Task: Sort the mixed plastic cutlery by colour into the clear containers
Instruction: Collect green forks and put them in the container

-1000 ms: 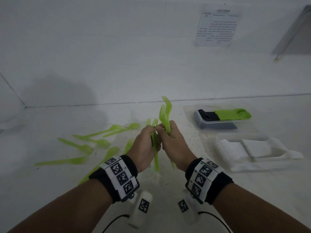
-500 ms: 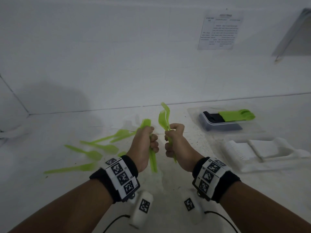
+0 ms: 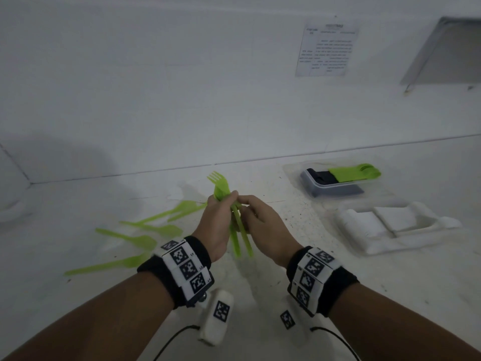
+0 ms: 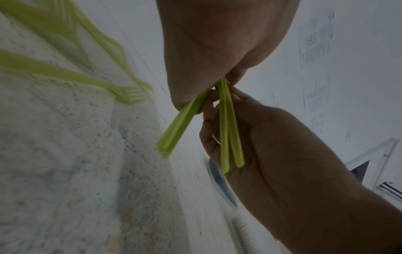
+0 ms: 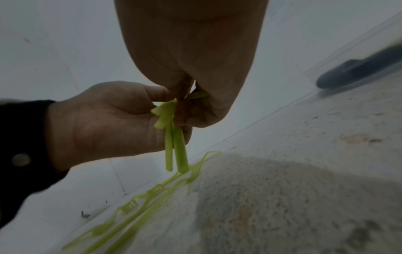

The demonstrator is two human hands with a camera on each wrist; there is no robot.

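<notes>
I hold a bunch of green plastic forks (image 3: 235,230) upright over the table, tines (image 3: 217,178) up. My left hand (image 3: 229,198) grips the bunch near the fork heads. My right hand (image 3: 246,207) is pressed against it and pinches the handles from the right. In the left wrist view one bundle of handles (image 4: 174,130) comes out of my left hand (image 4: 208,68) and two more handles (image 4: 228,137) lie against my right hand (image 4: 256,134). In the right wrist view two handles (image 5: 176,151) hang below both hands. Several loose green forks and spoons (image 3: 140,239) lie at the left.
At the back right a clear container (image 3: 294,169) holds black cutlery (image 3: 322,175) with green pieces (image 3: 356,171) on top. In front of it a second clear container (image 3: 364,250) holds white cutlery (image 3: 395,220). A white wall with a paper sheet (image 3: 326,49) rises behind.
Half a second ago my hands were apart, each gripping its own green forks. Now they are together and the forks form one bunch.
</notes>
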